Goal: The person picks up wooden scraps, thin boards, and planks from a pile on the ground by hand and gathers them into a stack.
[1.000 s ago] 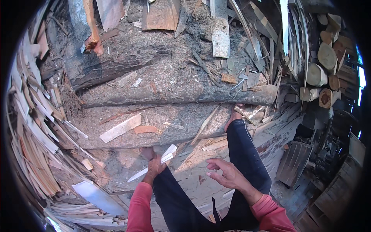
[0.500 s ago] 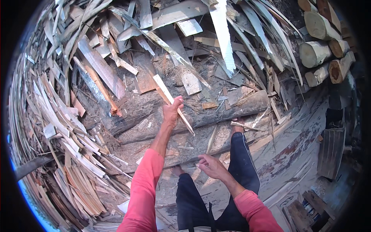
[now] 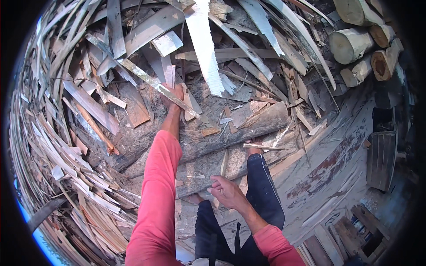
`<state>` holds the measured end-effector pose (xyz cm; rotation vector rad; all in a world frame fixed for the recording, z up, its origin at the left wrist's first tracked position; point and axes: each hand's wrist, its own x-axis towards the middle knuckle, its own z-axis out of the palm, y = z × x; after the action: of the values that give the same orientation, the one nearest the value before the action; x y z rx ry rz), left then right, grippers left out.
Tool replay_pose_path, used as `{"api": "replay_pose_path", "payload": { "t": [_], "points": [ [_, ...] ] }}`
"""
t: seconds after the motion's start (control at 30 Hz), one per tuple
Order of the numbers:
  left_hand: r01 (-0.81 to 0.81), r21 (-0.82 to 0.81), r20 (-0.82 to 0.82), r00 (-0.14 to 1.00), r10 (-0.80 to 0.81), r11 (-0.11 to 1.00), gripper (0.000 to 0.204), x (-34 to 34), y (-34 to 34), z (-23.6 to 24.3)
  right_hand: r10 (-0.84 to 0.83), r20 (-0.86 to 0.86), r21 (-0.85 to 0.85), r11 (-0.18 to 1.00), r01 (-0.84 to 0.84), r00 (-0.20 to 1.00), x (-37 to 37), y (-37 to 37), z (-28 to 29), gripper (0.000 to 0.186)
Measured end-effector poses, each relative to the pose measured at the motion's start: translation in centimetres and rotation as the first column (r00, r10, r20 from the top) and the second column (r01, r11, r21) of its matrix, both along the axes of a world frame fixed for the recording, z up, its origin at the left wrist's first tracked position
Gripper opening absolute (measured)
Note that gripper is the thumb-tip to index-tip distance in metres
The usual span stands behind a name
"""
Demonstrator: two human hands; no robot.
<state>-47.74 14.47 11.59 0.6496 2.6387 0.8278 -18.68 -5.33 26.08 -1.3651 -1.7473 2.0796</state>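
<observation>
My left hand (image 3: 176, 94) reaches far forward among the wood scraps, its fingers partly hidden behind a long, mottled bark-edged strip (image 3: 144, 76). A short, pale pinkish strip of wood (image 3: 169, 74) sticks up from the hand, which looks closed around it. Just right of the hand lies another light piece of wood (image 3: 191, 102). Nearer to me, my right hand (image 3: 228, 193) hangs above the ground in front of my right leg. Its fingers are loosely curled, with nothing seen in them.
Two logs lie crosswise near my bare feet, the farther log (image 3: 262, 122) beyond them. Heaped slats (image 3: 66, 164) curve along the left. A bright jagged slab (image 3: 204, 48) leans at the far side. Cut logs (image 3: 350, 45) are stacked far right, above a dark wooden block (image 3: 381, 159).
My left hand has moved forward into the scraps; the strip it held slantwise over the logs no longer shows there. My right hand stays low, fingers still curled. The view has shifted rightward.
</observation>
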Motion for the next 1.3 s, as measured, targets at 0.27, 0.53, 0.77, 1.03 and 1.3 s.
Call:
{"api": "replay_pose_path", "payload": {
  "t": [0.27, 0.53, 0.77, 1.03, 1.3],
  "points": [
    [-0.065, -0.258, -0.169, 0.985, 0.021, 0.964, 0.116, -1.9, 1.1, -2.3, 0.033, 0.005, -0.038, 0.999, -0.033, 0.999, -0.7, -0.1, 0.7, 0.045],
    [-0.021, -0.276, -0.122, 0.992, -0.013, 0.961, 0.071, -5.8, -0.7, -3.8, 0.061, 0.016, -0.036, 0.998, -0.060, 0.998, -1.0, 0.0, 0.8, 0.044],
    [0.241, 0.046, 0.095, 0.965, -0.245, 0.969, 0.027, -6.4, -3.4, -0.8, 0.067, 0.054, -0.016, 0.998, -0.066, 0.996, -0.6, -0.3, -0.1, 0.045],
    [0.374, -0.275, 0.764, 0.644, -0.035, 0.886, 0.027, -2.8, -30.2, 0.9, 0.040, 0.050, -0.025, 0.999, -0.039, 0.998, -1.0, -0.9, -0.7, 0.044],
    [0.632, -0.213, 0.940, 0.340, -0.019, 0.745, 0.056, 6.3, -63.7, 16.7, 0.091, 0.210, -0.105, 0.992, -0.071, 0.973, -1.3, -7.1, -5.8, 0.059]
  ]
}}
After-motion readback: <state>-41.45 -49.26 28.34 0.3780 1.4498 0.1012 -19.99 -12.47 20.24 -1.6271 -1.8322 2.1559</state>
